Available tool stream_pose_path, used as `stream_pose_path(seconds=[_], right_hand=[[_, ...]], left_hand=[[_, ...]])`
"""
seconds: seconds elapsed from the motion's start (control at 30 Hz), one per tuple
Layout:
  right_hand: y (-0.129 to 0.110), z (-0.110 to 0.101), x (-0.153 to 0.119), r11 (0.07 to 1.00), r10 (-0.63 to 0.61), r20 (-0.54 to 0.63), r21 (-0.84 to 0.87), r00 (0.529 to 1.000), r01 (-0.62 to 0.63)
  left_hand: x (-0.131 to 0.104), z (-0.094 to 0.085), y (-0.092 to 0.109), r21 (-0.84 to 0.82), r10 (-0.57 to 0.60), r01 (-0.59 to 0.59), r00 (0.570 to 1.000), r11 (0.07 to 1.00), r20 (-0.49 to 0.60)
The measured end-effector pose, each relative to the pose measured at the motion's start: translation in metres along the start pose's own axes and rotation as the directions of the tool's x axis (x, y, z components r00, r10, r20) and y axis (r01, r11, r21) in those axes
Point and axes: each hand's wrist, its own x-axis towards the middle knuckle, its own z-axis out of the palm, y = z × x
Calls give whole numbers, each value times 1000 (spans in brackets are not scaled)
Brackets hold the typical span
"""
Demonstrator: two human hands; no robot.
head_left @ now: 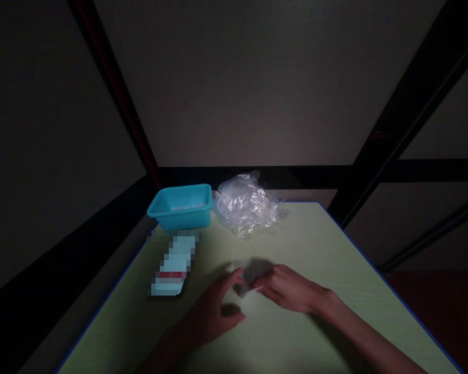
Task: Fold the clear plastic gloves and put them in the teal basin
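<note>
Tub (184, 221) at the surface's (315, 244) far left corner looked smooth plastic, faintly glossy. Heap (247, 205) along the far edge was clear plastic film, crinkled, glossy. Thin piece (252, 271), in from the edges, appeared translucent, plastic-like; blurred. Surface looked smooth.

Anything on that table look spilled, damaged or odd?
Nothing looks spilled. The one oddity is the pale blue item, nearer than the blue basket: it shows as coarse pixel blocks, hiding its details. The thin film in the right hand is blurry, so I can't judge damage there.
</note>
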Motion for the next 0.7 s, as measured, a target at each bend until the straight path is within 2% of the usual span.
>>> stream_pose_path(seconds=[0.13,0.23,0.3,0.43,0.6,0.7], right_hand=[[4,-1,0,995,47,2,92,999,-47],[9,-1,0,978,97,-8,189,995,-93],[16,2,-2,933,164,-11,328,986,-152],[32,14,-7,781,298,-5,577,955,-241],[40,28,-5,686,392,-27,675,920,-272],[40,32,-1,663,462,-64,687,885,-297]], left_hand=[[18,11,11,-89,-159,152,984,984,-77],[29,12,17,-137,-216,203,973,969,-84],[32,11,18,-145,-235,220,967,965,-99],[34,11,18,-177,-288,266,951,947,-111],[36,13,17,-235,-339,303,931,924,-133],[37,15,16,-268,-366,314,915,911,-170]])
